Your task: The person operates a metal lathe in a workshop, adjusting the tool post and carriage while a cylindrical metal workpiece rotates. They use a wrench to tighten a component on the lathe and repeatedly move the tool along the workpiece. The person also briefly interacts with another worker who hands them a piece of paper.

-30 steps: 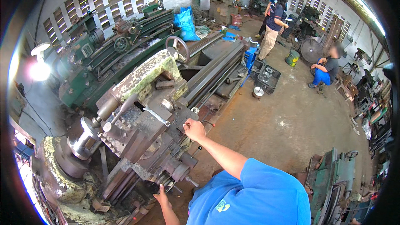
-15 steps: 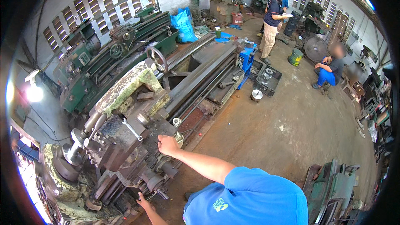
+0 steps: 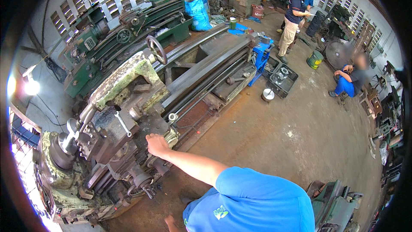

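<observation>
My right hand (image 3: 157,145) rests on the carriage of a worn metal lathe (image 3: 141,135), its fingers curled closed. Whatever lies inside that grip is hidden. A silver combination wrench (image 3: 123,123) lies on the block beside the tool post, a little up and left of this hand. Low in the picture, my left hand (image 3: 170,221) is down in front of my blue shirt, apart from the lathe. Only part of it shows, and its fingers cannot be made out. Below the right hand sits the carriage handwheel (image 3: 139,180) with its handles.
A tailstock handwheel (image 3: 156,50) rises beyond the carriage. Behind stands a green lathe (image 3: 124,36). On the floor are a black tray (image 3: 283,81) and a white-topped can (image 3: 268,95). One person (image 3: 347,79) squats at right; others stand farther back. Another green machine (image 3: 337,206) stands lower right.
My left hand has drawn back from the lower front of the lathe toward my body. My right hand stays on the carriage, still closed. The whole view has shifted slightly.
</observation>
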A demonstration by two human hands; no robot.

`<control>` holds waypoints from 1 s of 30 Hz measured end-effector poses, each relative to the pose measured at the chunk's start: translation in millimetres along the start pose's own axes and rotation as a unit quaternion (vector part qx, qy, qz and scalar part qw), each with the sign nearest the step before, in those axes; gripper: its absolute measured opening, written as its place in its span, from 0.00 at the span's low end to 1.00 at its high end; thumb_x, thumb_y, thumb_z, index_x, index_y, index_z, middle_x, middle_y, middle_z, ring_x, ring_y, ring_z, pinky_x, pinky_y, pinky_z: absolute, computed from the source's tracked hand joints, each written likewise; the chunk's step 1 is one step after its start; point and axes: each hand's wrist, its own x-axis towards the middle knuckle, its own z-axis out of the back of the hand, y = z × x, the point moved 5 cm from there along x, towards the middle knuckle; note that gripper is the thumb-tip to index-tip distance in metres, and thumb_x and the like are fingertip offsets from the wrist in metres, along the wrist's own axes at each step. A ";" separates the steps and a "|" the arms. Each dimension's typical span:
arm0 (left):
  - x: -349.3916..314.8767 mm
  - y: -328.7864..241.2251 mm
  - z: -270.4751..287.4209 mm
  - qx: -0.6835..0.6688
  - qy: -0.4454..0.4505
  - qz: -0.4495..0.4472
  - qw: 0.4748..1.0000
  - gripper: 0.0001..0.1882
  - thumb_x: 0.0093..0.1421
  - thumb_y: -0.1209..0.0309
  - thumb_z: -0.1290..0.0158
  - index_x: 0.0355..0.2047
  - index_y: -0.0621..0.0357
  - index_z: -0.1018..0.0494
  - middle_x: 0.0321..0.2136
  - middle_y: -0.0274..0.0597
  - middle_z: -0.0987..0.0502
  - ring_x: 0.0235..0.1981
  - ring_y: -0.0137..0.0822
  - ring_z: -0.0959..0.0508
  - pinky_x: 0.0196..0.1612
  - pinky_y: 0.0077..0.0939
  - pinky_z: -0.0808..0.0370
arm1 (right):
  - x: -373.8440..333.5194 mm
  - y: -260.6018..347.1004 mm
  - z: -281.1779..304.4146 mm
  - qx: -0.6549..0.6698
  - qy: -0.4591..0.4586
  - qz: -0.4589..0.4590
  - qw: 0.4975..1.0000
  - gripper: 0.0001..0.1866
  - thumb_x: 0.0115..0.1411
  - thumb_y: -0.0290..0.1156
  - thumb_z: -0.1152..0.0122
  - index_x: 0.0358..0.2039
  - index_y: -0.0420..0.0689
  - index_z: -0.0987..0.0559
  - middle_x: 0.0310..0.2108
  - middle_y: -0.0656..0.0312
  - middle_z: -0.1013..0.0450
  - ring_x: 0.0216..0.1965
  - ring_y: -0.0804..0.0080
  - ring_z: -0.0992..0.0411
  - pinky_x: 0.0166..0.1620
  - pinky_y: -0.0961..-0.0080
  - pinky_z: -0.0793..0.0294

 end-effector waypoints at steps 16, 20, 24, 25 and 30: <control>-85.1 53.9 -32.6 -0.294 0.097 0.170 0.936 0.09 0.62 0.66 0.47 0.35 0.60 0.27 0.22 0.43 0.26 0.19 0.39 0.31 0.23 0.34 0.33 | -2.2 5.5 -7.9 -0.060 -0.007 0.006 0.998 0.09 0.50 0.27 0.44 0.34 0.40 0.25 0.34 0.50 0.25 0.39 0.53 0.25 0.43 0.61 0.26; -88.2 70.1 -23.2 -0.348 0.099 0.185 0.914 0.07 0.63 0.67 0.49 0.33 0.57 0.27 0.19 0.39 0.28 0.14 0.36 0.33 0.19 0.33 0.34 | -2.3 9.7 -9.0 -0.085 -0.011 0.012 0.996 0.11 0.51 0.26 0.44 0.36 0.39 0.26 0.34 0.49 0.25 0.39 0.53 0.24 0.42 0.60 0.24; -88.9 98.4 -37.6 -0.338 0.127 0.177 0.916 0.07 0.63 0.67 0.48 0.35 0.58 0.27 0.20 0.40 0.27 0.16 0.36 0.32 0.20 0.33 0.33 | 2.7 9.1 -8.9 -0.088 0.013 -0.003 0.996 0.13 0.52 0.27 0.44 0.39 0.38 0.28 0.32 0.46 0.23 0.36 0.48 0.23 0.39 0.56 0.23; -88.8 107.0 -44.2 -0.325 0.136 0.173 0.920 0.08 0.63 0.67 0.48 0.35 0.59 0.27 0.20 0.40 0.27 0.16 0.36 0.32 0.20 0.33 0.33 | 4.5 7.5 -9.1 -0.088 0.023 -0.011 0.996 0.13 0.55 0.29 0.45 0.40 0.37 0.29 0.30 0.46 0.23 0.36 0.47 0.23 0.38 0.54 0.23; -90.6 141.4 -72.7 -0.263 0.169 0.148 0.938 0.08 0.62 0.68 0.47 0.36 0.61 0.27 0.22 0.41 0.26 0.18 0.37 0.31 0.22 0.33 0.32 | 6.3 11.1 -9.5 -0.087 0.002 0.006 0.996 0.13 0.59 0.34 0.47 0.40 0.39 0.29 0.29 0.46 0.23 0.35 0.47 0.23 0.39 0.53 0.24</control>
